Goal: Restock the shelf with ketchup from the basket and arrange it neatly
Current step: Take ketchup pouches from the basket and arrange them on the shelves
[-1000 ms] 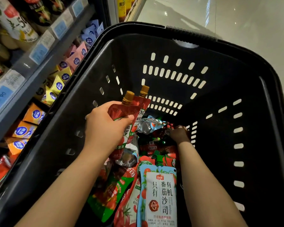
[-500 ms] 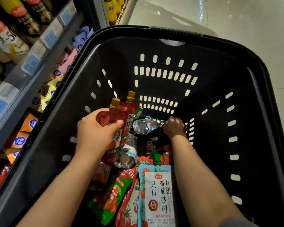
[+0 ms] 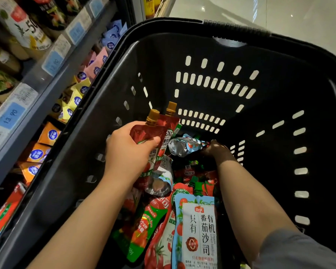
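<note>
Two red ketchup pouches [image 3: 155, 140] with brown screw caps stand together in the left hand [image 3: 128, 152], whose fingers and thumb are wrapped round their upper bodies, holding them just above the heap inside the black basket [image 3: 279, 105]. The right hand [image 3: 216, 150] reaches deep into the far shadowed part of the heap, beside a crumpled silver-and-blue pouch [image 3: 184, 145]; whether its fingers are closed on anything cannot be told. To do this gathering well, the next pouch should probably be taken near the spout and stacked flat against the two already held, caps the same way, so the bundle goes onto the shelf in one neat row. The basket holds a loose pile of more sachets: a pale blue organic ketchup pouch [image 3: 197, 230] lying face up nearest the camera, red ones under it, and a green-and-red one [image 3: 144, 230] to its left. The shelf [image 3: 52, 82] with price labels runs along the left.
</note>
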Available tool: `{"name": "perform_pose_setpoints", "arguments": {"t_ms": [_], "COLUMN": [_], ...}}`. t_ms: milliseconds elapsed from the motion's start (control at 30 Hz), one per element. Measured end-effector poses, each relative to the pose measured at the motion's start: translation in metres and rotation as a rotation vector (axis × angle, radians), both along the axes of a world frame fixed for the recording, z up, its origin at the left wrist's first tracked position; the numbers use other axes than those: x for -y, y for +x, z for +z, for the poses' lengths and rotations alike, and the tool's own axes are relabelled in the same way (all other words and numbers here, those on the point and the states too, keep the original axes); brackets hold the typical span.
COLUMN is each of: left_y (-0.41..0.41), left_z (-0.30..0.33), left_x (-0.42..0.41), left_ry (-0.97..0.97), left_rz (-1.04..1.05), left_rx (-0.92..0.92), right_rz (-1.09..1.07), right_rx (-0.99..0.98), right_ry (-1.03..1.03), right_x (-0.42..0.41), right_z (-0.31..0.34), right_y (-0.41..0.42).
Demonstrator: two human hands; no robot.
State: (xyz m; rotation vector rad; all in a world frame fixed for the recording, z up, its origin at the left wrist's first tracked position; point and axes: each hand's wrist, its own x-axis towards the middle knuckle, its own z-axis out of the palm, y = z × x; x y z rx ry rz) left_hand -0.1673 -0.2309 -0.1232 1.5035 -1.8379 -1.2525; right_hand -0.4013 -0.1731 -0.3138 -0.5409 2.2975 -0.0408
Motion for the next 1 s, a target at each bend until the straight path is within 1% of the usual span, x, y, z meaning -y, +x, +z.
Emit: {"name": "perform_pose_setpoints", "arguments": {"t_ms": [133, 300, 367, 433, 500, 567, 633, 700, 733, 767, 833, 867, 933, 1000], "left_y": [0.0, -0.001, -0.001, -0.002, -0.003, -0.003, -0.004, -0.005, -0.004, -0.004, -0.001, 0.001, 0.004, 0.004], "left_z": [0.002, 0.006, 0.008, 0.01, 0.013, 0.014, 0.015, 0.016, 0.016, 0.016, 0.017, 0.019, 0.025, 0.03], "left_x": [0.002, 0.002, 0.002, 0.002, 0.001, 0.0, -0.001, -0.002, -0.001, 0.0, 0.007, 0.011, 0.016, 0.014], "left_ry": [0.002, -0.015, -0.025, -0.035, -0.053, -0.07, -0.088, -0.098, -0.099, -0.1, -0.113, -0.123, -0.145, -0.166], "left_rz": [0.036, 0.012, 0.003, -0.007, -0.023, -0.037, -0.048, -0.05, -0.05, -0.047, -0.016, 0.003, -0.005, -0.05], "left_rx": [-0.018, -0.026, -0.032, -0.043, -0.052, -0.055, -0.055, -0.057, -0.058, -0.059, -0.078, -0.097, -0.125, -0.125], "right_rz": [-0.095, -0.184, -0.298, -0.459, -0.559, -0.593, -0.605, -0.613, -0.563, -0.459, -0.158, -0.035, 0.155, 0.302], "right_rx": [-0.012, -0.103, -0.125, -0.046, 0.029, 0.062, 0.072, 0.06, 0.034, 0.016, 0.014, 0.045, 0.083, 0.064], "right_ry": [-0.035, -0.181, -0.284, -0.462, -0.583, -0.613, -0.593, -0.56, -0.539, -0.498, -0.348, -0.26, -0.097, 0.0], "right_x": [0.004, -0.006, -0.01, -0.01, -0.013, -0.016, -0.021, -0.023, -0.024, -0.025, -0.025, -0.024, -0.019, -0.008], "right_z": [-0.003, -0.001, -0.002, -0.008, -0.016, -0.027, -0.048, -0.035, -0.024, -0.018, -0.005, 0.002, 0.018, 0.042], "right_y": [-0.001, 0.002, 0.002, -0.002, -0.01, -0.017, -0.029, -0.023, -0.019, -0.018, -0.012, -0.008, -0.004, -0.006]}}
